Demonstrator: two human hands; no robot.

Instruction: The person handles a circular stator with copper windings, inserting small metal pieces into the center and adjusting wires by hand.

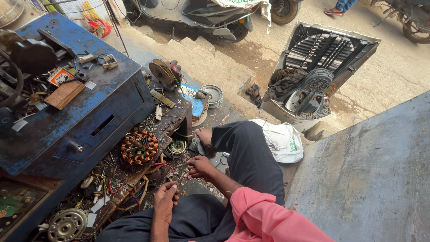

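Beside coiled copper stator (139, 147), left hand (166, 200), right hand (200, 167)

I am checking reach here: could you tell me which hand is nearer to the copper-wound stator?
Left. The left hand lies below the stator, slightly to its right; the right hand is farther off to the stator's right, by the knee.

Glossy copper windings on the stator (139, 147); chipped, rusty blue-painted metal bench (67, 121); matt grey cast-metal cover (67, 224); rough wood block (65, 94).
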